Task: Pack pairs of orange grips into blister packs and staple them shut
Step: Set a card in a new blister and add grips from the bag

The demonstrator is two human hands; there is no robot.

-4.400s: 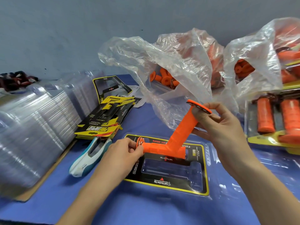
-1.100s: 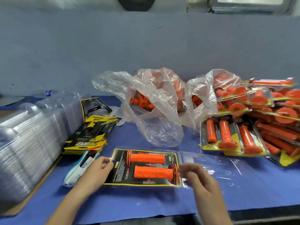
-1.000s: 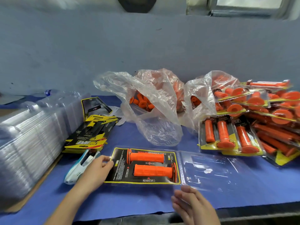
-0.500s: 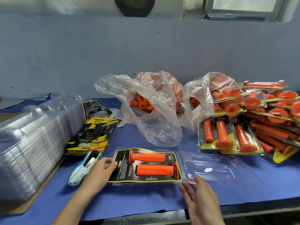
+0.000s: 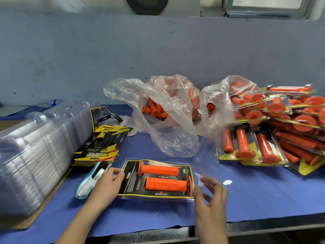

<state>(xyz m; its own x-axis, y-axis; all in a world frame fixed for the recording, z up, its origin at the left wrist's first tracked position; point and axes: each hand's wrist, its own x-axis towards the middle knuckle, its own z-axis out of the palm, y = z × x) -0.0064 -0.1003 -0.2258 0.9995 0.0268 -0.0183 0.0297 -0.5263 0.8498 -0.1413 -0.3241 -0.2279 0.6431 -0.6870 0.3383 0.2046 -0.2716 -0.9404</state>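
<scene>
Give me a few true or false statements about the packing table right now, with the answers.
Two orange grips lie in the blister pack. True.
The left hand holds the stapler. False: the stapler lies on the table beside the pack; the hand holds the pack's left edge.
At the right, finished packs are piled up. True.
The plastic bags are empty. False: they hold loose grips.
</scene>
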